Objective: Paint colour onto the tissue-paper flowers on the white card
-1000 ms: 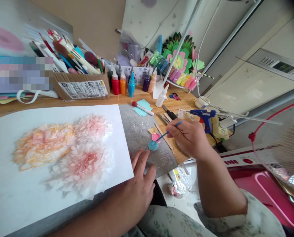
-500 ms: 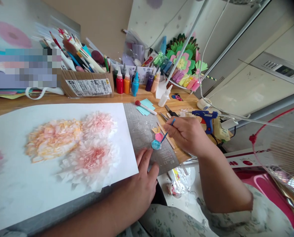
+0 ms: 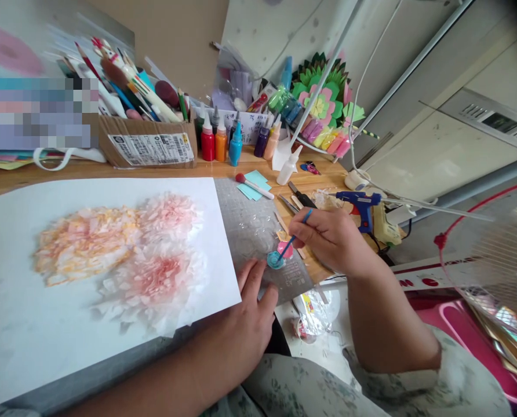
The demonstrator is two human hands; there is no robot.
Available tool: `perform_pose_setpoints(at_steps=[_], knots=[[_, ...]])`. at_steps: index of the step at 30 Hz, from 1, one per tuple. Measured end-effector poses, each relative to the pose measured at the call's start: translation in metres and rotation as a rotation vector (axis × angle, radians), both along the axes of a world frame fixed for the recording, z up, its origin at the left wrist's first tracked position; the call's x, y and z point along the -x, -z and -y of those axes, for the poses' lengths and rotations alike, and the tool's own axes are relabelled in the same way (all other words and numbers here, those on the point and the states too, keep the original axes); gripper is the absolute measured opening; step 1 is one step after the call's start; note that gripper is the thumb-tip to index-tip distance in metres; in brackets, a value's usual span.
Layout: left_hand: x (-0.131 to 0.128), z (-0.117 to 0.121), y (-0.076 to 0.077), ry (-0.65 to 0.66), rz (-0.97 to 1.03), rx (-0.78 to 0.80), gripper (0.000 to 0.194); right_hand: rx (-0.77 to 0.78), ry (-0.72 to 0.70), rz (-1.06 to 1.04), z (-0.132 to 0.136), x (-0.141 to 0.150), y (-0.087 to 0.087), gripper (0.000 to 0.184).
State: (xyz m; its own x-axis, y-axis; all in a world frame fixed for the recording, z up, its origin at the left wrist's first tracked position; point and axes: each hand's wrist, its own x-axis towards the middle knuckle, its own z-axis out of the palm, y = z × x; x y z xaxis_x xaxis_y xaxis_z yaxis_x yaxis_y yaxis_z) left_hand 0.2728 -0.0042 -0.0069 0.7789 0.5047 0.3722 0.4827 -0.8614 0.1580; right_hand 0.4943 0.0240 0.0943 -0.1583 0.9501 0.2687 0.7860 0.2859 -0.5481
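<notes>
My right hand [image 3: 328,237] is closed in a pinch on a thin blue paintbrush [image 3: 294,236]. The brush slants down to the left, its tip in a small dish of blue paint [image 3: 271,260]. A pink paint dish [image 3: 287,249] and an orange one [image 3: 283,236] sit right beside it. My left hand [image 3: 252,313] rests with fingers stretched out at the right edge of a large white paper [image 3: 84,191], fingertips close to the blue dish. On that paper are ruffled flowers in pink-white [image 3: 165,275] and orange-yellow [image 3: 88,240]. A grey cutting mat [image 3: 236,208] lies beneath.
Paint bottles [image 3: 236,147] stand along the back beside a cardboard box [image 3: 149,147] of brushes and pencils. A makeup-style brush [image 3: 256,186] lies on light-blue paper squares. A blue glue gun [image 3: 363,205] and scissors-like tools are at the right. A white pole crosses above.
The brush tip has moved from the rim of the blue dish into its paint. The small dishes have shifted slightly, the pink one towards the right. My left hand stays in place.
</notes>
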Motion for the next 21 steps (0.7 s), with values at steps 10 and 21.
perform_pose_setpoints(at_steps=[10,21], knots=[[-0.003,-0.001,-0.002,0.009,-0.002,-0.120,0.026,0.014,0.010,-0.052,-0.001,0.003,0.000,0.030],[-0.006,-0.003,-0.006,-0.021,-0.007,-0.139,0.046,0.005,0.014,-0.105,-0.002,0.001,0.002,0.032]])
